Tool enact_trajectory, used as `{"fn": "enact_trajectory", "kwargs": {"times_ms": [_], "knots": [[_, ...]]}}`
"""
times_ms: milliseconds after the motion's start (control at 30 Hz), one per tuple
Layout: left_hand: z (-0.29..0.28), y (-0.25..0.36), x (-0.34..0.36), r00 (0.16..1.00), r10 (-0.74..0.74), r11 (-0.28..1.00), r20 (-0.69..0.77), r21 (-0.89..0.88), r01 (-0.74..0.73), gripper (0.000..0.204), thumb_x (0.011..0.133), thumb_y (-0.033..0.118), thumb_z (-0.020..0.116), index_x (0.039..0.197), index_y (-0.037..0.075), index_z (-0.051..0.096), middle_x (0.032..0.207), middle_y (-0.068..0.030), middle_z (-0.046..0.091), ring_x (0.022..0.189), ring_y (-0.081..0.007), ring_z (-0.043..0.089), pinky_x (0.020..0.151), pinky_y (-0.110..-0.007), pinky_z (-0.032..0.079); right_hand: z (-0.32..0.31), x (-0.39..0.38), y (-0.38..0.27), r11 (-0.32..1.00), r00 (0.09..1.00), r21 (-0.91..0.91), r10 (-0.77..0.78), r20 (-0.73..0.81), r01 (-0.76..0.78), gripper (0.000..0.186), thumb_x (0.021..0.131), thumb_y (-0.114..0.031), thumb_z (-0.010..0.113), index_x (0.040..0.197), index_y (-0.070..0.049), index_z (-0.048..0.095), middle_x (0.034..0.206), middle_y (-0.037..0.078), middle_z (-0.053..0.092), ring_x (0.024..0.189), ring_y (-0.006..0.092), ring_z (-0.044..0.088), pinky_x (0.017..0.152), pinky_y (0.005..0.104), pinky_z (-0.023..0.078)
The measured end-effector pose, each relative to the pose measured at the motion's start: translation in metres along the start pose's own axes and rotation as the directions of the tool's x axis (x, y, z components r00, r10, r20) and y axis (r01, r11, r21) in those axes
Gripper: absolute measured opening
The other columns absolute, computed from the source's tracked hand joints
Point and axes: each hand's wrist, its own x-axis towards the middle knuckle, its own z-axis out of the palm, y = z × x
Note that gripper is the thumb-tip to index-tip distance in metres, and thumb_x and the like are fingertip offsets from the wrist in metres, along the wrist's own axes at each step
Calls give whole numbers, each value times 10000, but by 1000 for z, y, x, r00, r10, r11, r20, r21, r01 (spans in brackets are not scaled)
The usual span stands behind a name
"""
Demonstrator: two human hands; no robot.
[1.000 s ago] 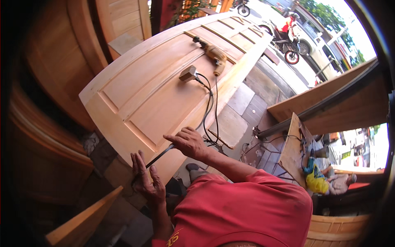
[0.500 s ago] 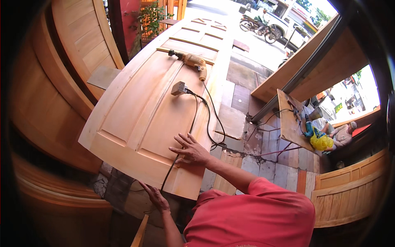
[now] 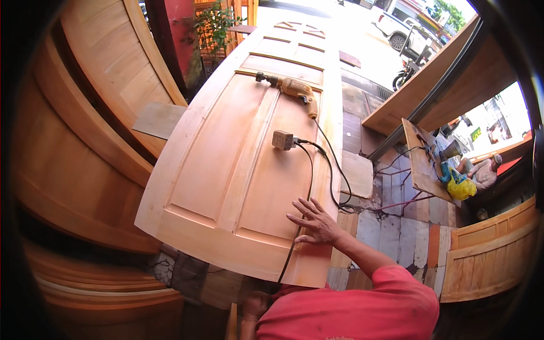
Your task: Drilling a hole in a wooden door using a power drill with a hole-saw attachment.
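A pale panelled wooden door (image 3: 192,241) lies flat before me. My right hand (image 3: 318,225) rests on its near right part, open, with fingers spread next to and partly over a black cable (image 3: 288,262). That cable runs from a grey power outlet box (image 3: 283,140) on the door down over the near edge. Farther up lies a tan power drill (image 3: 296,88), on its side, its cord trailing off the right side. My left hand (image 3: 256,306) is in shadow below the near edge, curled closed; what it holds, if anything, is hidden.
Wooden doors (image 3: 73,153) lean at the left, and stacked panels (image 3: 102,289) stand nearer. On the right are a work table (image 3: 422,156) with tools, a seated person (image 3: 484,173) and another wooden panel (image 3: 487,260). A street with a white pickup (image 3: 396,31) lies beyond.
My view has shifted, so the door appears farther right. My left hand has dropped from beside the door's near edge and curled closed. The right hand stays spread on the door.
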Motion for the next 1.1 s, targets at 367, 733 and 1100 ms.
{"fn": "enact_trajectory", "kwargs": {"times_ms": [367, 733, 1100], "knots": [[-68, -31, 72, 971, 137, 986, -194, 126, -114, 377, 1147, 388, 637, 986, 64, 743, 991, -202, 735, 938, -451, 713, 822, -529, 586, 3, -2, -20, 984, 973, -87, 138, -186, -156, 892, 895, -756, 801, 1625, -267, 648, 1748, 193, 495, 1639, 424, 440, 1364, 633, 280], [-123, -112, 89, 855, 362, 931, 371, -99, -351, 228, 1017, 334, 753, 1155, 153, 765, 1124, -94, 731, 1104, -346, 728, 910, -497, 600, 64, 83, -179, 921, 916, -68, 372, -150, -385, 854, 940, -692, 794, 1624, -203, 648, 1713, 185, 540, 1631, 426, 446, 1376, 664, 224], [-192, -316, 3, 870, -257, 964, 421, 179, 198, 518, 1101, 481, 652, 1460, 112, 705, 1466, -183, 732, 1362, -437, 683, 1148, -528, 557, 82, 72, -156, 745, 674, -65, 559, -483, -664, 788, 1080, -643, 665, 1633, -83, 620, 1686, 211, 576, 1609, 449, 468, 1351, 610, 295]]}}
